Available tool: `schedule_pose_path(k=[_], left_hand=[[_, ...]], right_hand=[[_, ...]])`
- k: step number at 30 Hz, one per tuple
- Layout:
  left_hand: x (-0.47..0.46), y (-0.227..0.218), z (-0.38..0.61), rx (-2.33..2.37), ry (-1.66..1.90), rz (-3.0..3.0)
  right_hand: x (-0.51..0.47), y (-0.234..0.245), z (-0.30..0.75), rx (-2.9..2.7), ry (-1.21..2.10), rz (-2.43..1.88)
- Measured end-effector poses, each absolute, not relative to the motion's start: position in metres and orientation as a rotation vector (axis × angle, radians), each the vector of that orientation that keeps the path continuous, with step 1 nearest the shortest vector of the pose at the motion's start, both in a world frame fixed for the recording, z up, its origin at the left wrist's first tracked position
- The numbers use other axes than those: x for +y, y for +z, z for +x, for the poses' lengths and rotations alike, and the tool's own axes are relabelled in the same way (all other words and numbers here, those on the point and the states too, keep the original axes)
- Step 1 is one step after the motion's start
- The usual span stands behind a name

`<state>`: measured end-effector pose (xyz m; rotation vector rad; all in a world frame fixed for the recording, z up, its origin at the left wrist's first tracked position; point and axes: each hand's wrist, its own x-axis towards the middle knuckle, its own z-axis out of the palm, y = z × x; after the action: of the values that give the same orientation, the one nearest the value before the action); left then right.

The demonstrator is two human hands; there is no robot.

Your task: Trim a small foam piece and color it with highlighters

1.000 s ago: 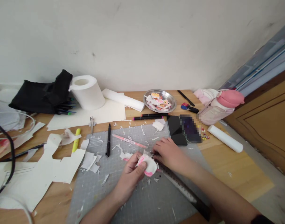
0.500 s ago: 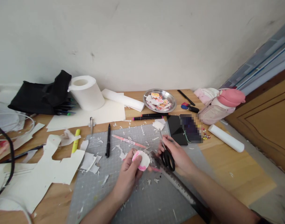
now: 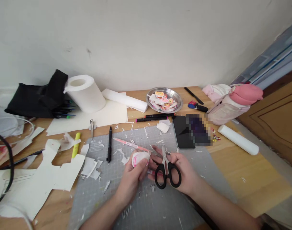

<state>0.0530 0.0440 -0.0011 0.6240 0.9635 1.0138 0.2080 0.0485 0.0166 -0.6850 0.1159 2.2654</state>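
Observation:
My left hand (image 3: pixel 132 174) is closed on a small rounded white paper piece with pink marks (image 3: pixel 141 158), the thumb pressed on its face. Just to the right, my right hand (image 3: pixel 181 172) supports black-handled scissors (image 3: pixel 167 171). The scissors lie across the palm and fingers, blades pointing away from me, with the fingers partly spread beneath them. Both hands are above a grey cutting mat (image 3: pixel 93 204). A pink-and-white pen (image 3: pixel 130 144) lies beyond my left hand. Something pink between the hands is mostly hidden by the fingers.
A metal dish (image 3: pixel 179 103) of coloured paper cutouts stands near the wall, with two markers (image 3: pixel 152 119) before it. A phone (image 3: pixel 183 132) lies right of centre. A tissue roll (image 3: pixel 88 95), black pen (image 3: pixel 109 143), cut paper sheet (image 3: pixel 35 179) and pink-lidded bottle (image 3: pixel 232 107) surround the mat.
The scissors have turned from edge-on to flat over my right hand, whose fingers have spread. The paper piece has tilted and shifted slightly left. The view has shifted a little.

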Motion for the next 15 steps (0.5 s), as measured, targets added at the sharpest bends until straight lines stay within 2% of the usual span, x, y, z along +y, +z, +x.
schedule_pose_path(k=[5,11,15], left_hand=[[0.039,-0.007,0.058,0.963,1.019,0.622],[0.043,-0.001,0.058,1.003,0.923,0.965],[0.045,0.001,0.055,0.953,0.792,0.960]], right_hand=[[0.047,0.027,0.207,-0.049,2.231,-0.782],[0.046,0.030,0.203,-0.491,1.845,-1.059],[0.042,0.025,0.209,-0.915,1.767,-1.197]])
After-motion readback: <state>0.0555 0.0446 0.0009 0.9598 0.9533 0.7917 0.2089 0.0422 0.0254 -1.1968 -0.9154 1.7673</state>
